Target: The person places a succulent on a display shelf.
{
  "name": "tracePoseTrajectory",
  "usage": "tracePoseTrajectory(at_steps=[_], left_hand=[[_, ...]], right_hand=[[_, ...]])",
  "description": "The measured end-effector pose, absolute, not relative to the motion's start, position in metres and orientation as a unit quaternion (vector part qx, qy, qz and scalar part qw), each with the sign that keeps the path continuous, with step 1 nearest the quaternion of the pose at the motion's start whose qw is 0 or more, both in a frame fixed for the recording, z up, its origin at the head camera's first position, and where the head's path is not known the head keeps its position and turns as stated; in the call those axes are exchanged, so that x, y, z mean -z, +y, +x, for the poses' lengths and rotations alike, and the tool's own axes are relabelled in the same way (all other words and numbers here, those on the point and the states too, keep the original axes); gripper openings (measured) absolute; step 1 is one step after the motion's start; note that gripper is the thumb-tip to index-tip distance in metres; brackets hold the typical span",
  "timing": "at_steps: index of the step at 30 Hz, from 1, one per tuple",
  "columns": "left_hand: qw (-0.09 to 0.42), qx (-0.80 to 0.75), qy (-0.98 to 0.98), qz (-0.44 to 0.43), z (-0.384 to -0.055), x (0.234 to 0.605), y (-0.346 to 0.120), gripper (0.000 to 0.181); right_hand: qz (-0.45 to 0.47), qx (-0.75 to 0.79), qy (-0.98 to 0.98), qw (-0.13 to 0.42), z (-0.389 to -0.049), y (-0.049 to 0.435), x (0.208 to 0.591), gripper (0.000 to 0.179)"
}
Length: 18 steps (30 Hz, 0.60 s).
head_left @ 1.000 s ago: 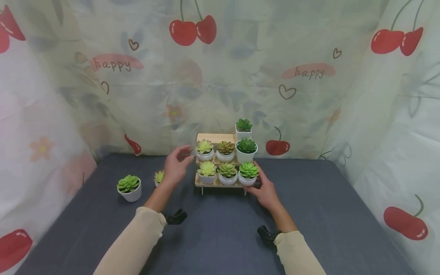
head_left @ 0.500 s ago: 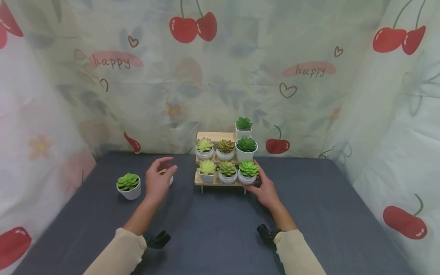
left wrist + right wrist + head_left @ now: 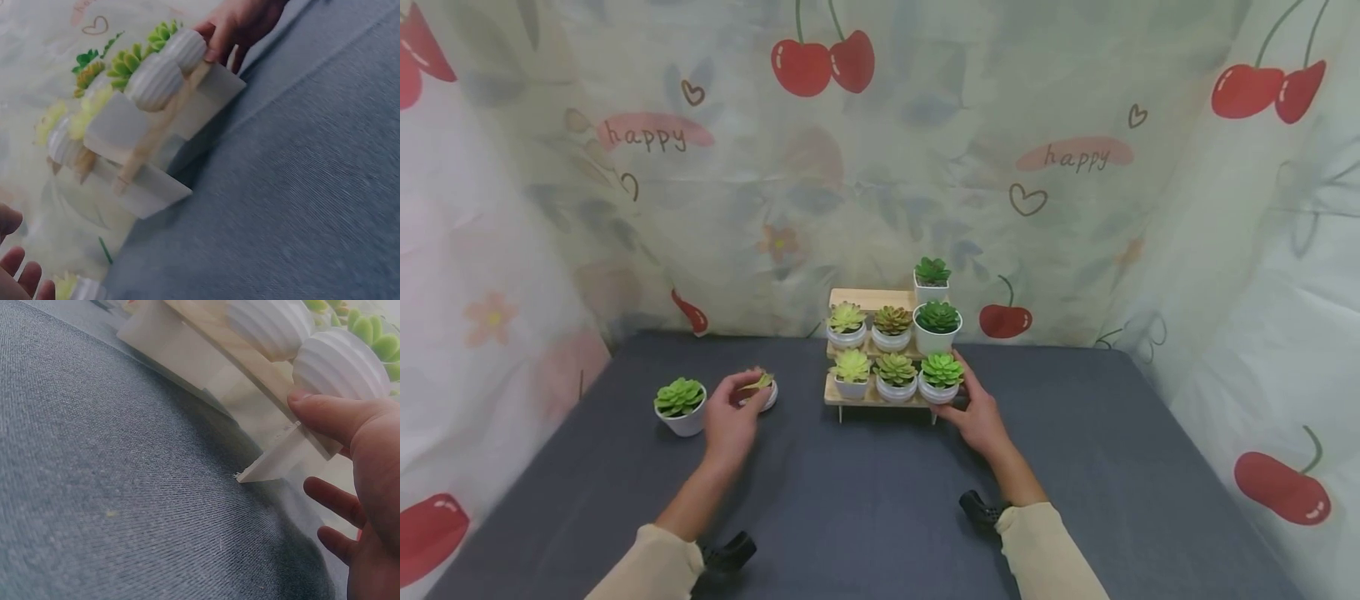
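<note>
A tiered wooden stand [image 3: 871, 300] with white legs bears several potted succulents. At its lower right corner my right hand [image 3: 981, 421] pinches a bright green potted succulent [image 3: 942, 379]. In the right wrist view the thumb [image 3: 328, 415] lies at the ribbed white pot's base, by the board edge; the index finger is mostly hidden. My left hand [image 3: 732, 417] is at a small yellow-green potted succulent [image 3: 767, 395] on the table, partly covering it. In the left wrist view that pot [image 3: 87, 290] stands just beyond the spread fingers [image 3: 30, 275], with a gap between.
A bright green succulent in a white pot [image 3: 682, 410] stands on the dark cloth-covered table [image 3: 880, 517], left of the left hand. On the stand's top tier a dark green succulent in a square pot [image 3: 932, 279] sits at the right end. A printed curtain [image 3: 895, 150] surrounds the table.
My left hand has moved from beside the stand leftward and down to the small yellow-green succulent. My right hand has stayed at the front right pot.
</note>
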State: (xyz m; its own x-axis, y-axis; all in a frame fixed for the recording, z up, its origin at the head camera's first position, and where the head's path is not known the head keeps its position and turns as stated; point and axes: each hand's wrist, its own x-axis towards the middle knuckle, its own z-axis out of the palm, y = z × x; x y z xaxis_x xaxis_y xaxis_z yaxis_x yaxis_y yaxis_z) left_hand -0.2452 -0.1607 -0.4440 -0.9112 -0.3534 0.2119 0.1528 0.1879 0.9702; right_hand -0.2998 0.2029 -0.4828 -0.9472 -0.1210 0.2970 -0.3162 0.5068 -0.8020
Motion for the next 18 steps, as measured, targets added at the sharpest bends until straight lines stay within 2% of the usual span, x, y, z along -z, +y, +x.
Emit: tracePoseTrajectory(at_steps=[6, 13, 18], left_hand=[[0.220, 0.618, -0.745, 0.123, -0.243, 0.456, -0.164, 0.023], [0.191, 0.643, -0.720, 0.180, -0.242, 0.459, -0.165, 0.026], [0.199, 0.654, -0.701, 0.205, -0.247, 0.465, -0.168, 0.028]], right_hand=[[0.129, -0.480, -0.862, 0.100, -0.300, 0.203, 0.483, 0.096], [0.130, -0.478, -0.863, 0.101, -0.300, 0.203, 0.483, 0.096], [0.126, -0.481, -0.862, 0.101, -0.300, 0.203, 0.483, 0.096]])
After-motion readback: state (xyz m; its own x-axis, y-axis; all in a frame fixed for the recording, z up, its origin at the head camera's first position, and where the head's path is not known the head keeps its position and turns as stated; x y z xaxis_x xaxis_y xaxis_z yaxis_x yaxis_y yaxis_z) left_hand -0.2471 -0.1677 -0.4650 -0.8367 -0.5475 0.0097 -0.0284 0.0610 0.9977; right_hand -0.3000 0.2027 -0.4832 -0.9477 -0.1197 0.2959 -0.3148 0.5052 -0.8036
